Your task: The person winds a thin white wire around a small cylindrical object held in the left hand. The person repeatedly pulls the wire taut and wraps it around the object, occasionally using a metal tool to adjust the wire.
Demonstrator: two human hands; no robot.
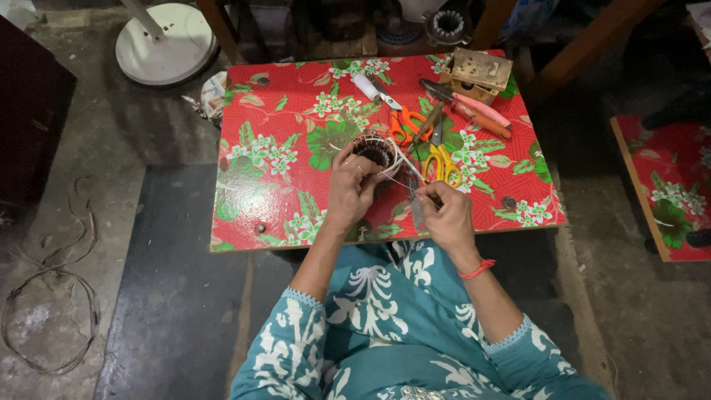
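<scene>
Seen from above, a person in a teal garment with white leaf print sits at one low table [281, 126] covered in a red cloth patterned with green leaves and white flowers; a second table [670, 185] with the same covering stands well apart at the right edge. One round white fan base [167, 44] rests on the concrete floor beyond the table's far left corner, and one loop of loose wire [52, 318] lies on the floor at the left.

On the table, the left hand [349, 189] wraps its fingers around one small round coil-wound stator [374, 152], holding it near the table's middle. The right hand [444, 215], a red thread band at its wrist, sits just beside it with fingertips pinched tight on a thin strand running toward the stator; what exactly is pinched is too small to tell.

Beyond the hands lie two pairs of scissors, one orange-handled [406, 122] and one yellow-handled [442, 163], close together. One small wooden box [480, 72] stands at the far right corner, with one pink-handled tool [478, 111] just beside it. One white spool-like roll [364, 87] lies near the far edge
</scene>
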